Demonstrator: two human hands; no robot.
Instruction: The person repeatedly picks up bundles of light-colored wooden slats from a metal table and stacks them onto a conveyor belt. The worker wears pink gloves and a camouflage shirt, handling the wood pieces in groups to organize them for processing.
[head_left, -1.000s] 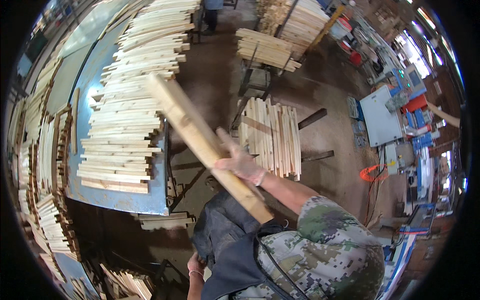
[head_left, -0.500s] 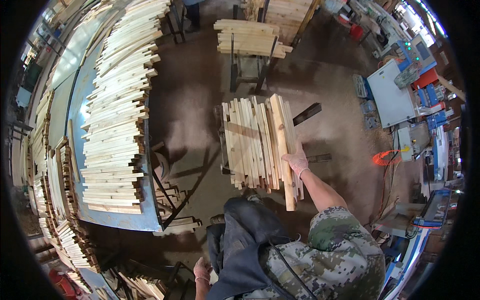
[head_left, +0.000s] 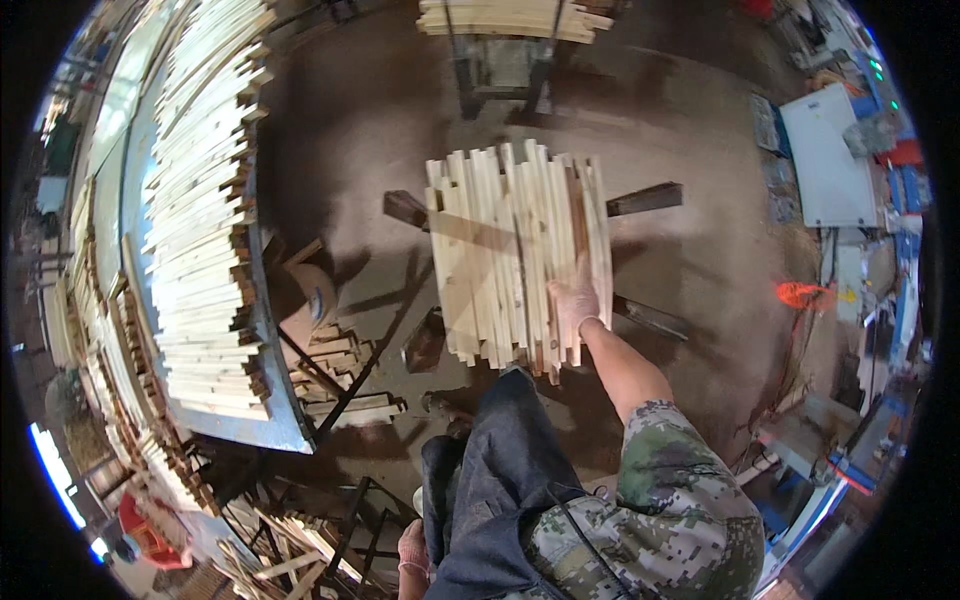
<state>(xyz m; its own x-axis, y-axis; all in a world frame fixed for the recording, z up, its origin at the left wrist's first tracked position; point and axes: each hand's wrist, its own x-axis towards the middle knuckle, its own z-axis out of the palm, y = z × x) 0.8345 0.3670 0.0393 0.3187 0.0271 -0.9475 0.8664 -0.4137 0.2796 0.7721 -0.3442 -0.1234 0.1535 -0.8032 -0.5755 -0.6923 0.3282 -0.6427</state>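
In the middle, a stack of wood strips [head_left: 475, 290] lies on rack arms [head_left: 648, 199], the right hand [head_left: 577, 302] over its right side. To the left, a long row of boards [head_left: 205, 220] lies on a surface [head_left: 248, 430], with short wood pieces [head_left: 340, 362] between it and the stack. Beyond stands another pile [head_left: 500, 18]. Right: a cabinet [head_left: 828, 160], a coiled hose [head_left: 803, 295] nearer. The left hand [head_left: 413, 548] is beside the left leg [head_left: 441, 475].

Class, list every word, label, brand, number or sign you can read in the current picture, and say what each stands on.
None: no text can be read.
Stacked long, pale wooden strips at the right hand: no lettering visible.
White rectangular panel: no readable marking.
Blue-grey control box with green lights: any markings are too small and blurred to read.
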